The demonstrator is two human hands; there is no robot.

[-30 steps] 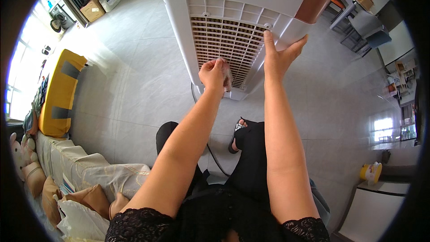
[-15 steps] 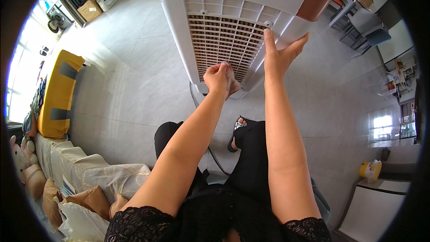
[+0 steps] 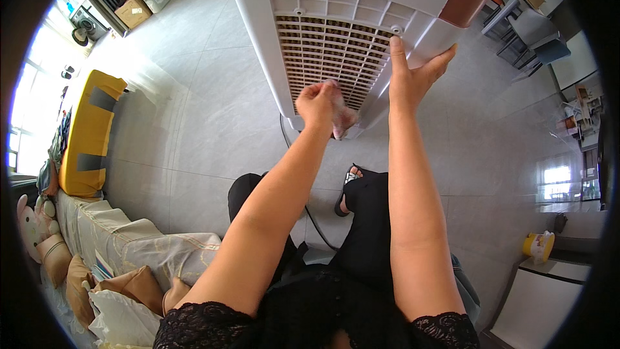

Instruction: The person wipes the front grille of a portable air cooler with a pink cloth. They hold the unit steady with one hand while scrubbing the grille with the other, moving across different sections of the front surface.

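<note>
A tall white air cooler (image 3: pixel 255 32) with a slatted rear grille (image 3: pixel 332 48) stands in front of me. My left hand (image 3: pixel 315 103) is closed, pinching a crumpled pinkish-grey cloth (image 3: pixel 344 121) at the lower part of the grille. The cloth hangs to the right of my fingers. My right hand (image 3: pixel 413 81) rests against the cooler's right edge, thumb up beside a screw at the grille's corner. Its fingers are stretched apart from the thumb along the side, their far ends partly hidden.
A dark cable (image 3: pixel 312 216) runs over the grey tiled floor (image 3: pixel 194 90) by my sandalled foot (image 3: pixel 349 187). To the left are a yellow padded piece (image 3: pixel 87 132) and a cloth-covered sofa (image 3: pixel 135 239) with cushions. Chairs (image 3: pixel 539 35) stand far right, a yellow tub (image 3: pixel 538 245) nearer.
The cloth has shifted slightly and hangs more open beside my left fingers, which stay at the lower grille. My right hand keeps its place on the cooler's edge. The whole view has shifted a little.
</note>
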